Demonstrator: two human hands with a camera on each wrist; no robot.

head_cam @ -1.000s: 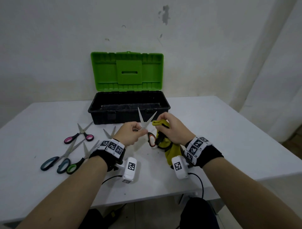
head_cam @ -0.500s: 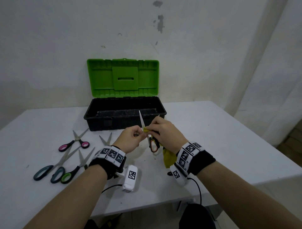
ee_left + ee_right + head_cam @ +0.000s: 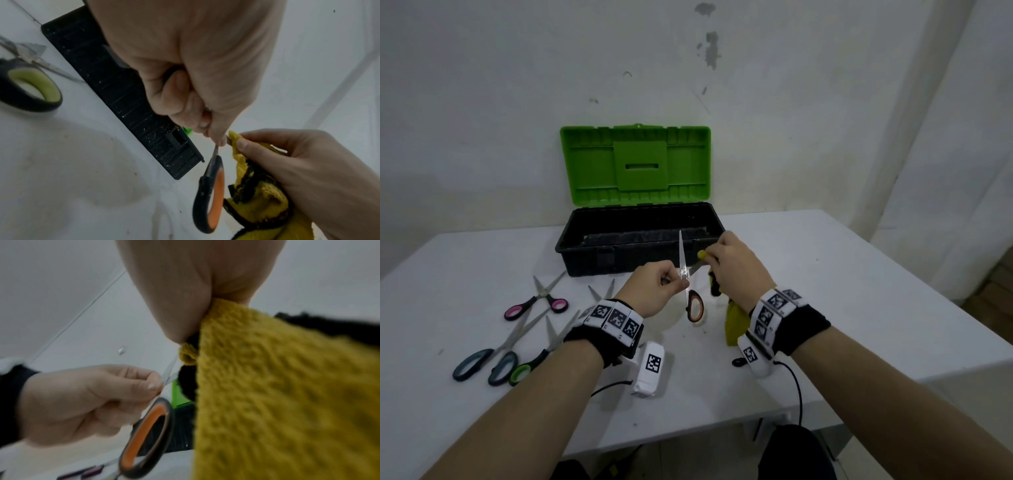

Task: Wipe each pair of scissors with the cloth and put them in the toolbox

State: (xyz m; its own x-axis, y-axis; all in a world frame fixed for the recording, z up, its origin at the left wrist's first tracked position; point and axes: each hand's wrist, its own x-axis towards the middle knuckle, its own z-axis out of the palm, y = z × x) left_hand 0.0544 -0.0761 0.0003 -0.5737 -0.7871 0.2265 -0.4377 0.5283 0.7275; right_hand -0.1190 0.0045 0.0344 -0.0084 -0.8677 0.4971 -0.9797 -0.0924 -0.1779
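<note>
The orange-and-black-handled steel scissors (image 3: pixel 693 301) hang open above the white counter (image 3: pixel 825 291), just near of the black plastic toolbox (image 3: pixel 633 240) with its green lid raised. The left hand (image 3: pixel 654 291) pinches them at the pivot, one blade pointing up. The right hand (image 3: pixel 736 267) clamps the yellow knitted cloth (image 3: pixel 257 186) around the other blade. Four more pairs of scissors (image 3: pixel 517 329) lie to the left.
</note>
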